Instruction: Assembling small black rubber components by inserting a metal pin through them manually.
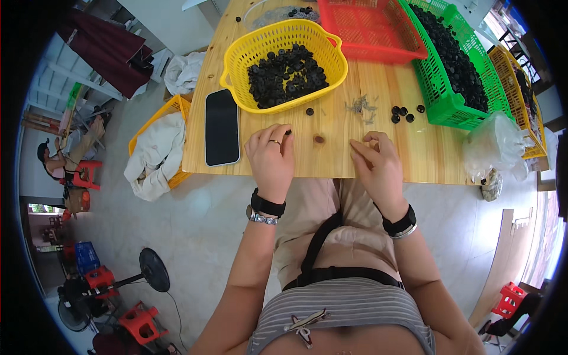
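Note:
My left hand (271, 161) is closed at the front edge of the wooden table, with a small round black part (289, 132) pinched at its fingertips. My right hand (378, 163) hovers near the same edge, thumb and fingers drawn together; whatever is between them is too small to make out. Beyond the hands stands a yellow basket (236, 62) partly filled with small black round parts (287, 74). A loose pile of thin metal pins (362, 107) lies past my right hand. Several black parts (403, 111) are beside the pile, and a single black part (309, 111) sits before the basket.
A phone (222, 127) lies at the table's left. A red basket (378, 50) and a green crate (455, 112) of black parts stand at the back right, near a clear plastic bag (496, 142). A yellow crate (177, 107) with white cloth is left of the table.

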Demonstrator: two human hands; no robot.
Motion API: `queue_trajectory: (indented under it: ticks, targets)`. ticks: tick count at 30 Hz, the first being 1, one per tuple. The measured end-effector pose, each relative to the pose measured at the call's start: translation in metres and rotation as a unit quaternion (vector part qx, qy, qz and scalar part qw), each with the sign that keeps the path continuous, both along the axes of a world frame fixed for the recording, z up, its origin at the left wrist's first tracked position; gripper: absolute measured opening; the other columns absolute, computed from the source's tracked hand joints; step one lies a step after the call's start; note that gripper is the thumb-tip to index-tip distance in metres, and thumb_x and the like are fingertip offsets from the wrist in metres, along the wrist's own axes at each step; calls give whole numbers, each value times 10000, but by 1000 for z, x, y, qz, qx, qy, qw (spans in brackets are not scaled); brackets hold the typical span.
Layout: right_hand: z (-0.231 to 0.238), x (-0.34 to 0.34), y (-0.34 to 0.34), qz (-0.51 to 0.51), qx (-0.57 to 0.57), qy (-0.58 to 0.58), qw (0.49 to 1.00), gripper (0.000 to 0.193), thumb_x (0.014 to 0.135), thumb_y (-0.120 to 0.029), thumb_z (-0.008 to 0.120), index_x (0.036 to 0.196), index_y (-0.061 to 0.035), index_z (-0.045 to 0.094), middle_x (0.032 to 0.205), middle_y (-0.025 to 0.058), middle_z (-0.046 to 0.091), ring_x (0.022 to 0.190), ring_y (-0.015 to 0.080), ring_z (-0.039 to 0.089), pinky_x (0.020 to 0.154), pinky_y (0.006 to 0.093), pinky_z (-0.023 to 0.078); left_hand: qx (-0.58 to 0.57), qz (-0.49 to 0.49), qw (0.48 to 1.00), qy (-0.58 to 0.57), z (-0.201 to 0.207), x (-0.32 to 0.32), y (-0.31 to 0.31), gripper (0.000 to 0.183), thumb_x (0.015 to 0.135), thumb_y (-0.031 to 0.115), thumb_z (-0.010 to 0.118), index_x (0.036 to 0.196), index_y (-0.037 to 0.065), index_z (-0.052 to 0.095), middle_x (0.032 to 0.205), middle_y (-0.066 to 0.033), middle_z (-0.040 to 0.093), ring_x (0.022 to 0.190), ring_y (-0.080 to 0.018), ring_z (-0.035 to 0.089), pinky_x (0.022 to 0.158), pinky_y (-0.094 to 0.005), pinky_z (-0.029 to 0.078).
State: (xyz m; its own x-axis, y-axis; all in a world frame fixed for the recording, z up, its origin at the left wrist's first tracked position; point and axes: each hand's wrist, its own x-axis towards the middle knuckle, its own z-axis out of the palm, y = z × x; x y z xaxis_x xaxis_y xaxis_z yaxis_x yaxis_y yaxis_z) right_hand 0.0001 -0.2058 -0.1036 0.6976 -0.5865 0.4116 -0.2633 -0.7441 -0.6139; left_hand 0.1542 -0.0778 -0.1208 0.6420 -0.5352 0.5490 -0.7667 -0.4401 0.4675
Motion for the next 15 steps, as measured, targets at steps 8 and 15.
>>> queue_trajectory:
  ticks: [8, 15]
  targets:
    - [-2, 5, -1, -6, 14, -22, 1000, 128, 697, -73, 654, 822, -49, 671, 845, 66, 549, 708, 229, 547, 611, 313, 463, -36, -17, 999, -4, 8, -14, 12, 142, 726, 95, 650, 867, 83, 632, 840, -31, 612, 845, -226, 518, 800, -345, 345]
    - [-6, 13, -1, 4, -95, -43, 995, 44, 671, -44, 640, 714, -35, 633, 808, 61, 549, 654, 219, 551, 587, 323, 458, -111, -35, 984, 131, 26, -49, 23, 113, 765, 32, 615, 877, 23, 623, 857, -74, 624, 825, -189, 560, 769, -291, 419]
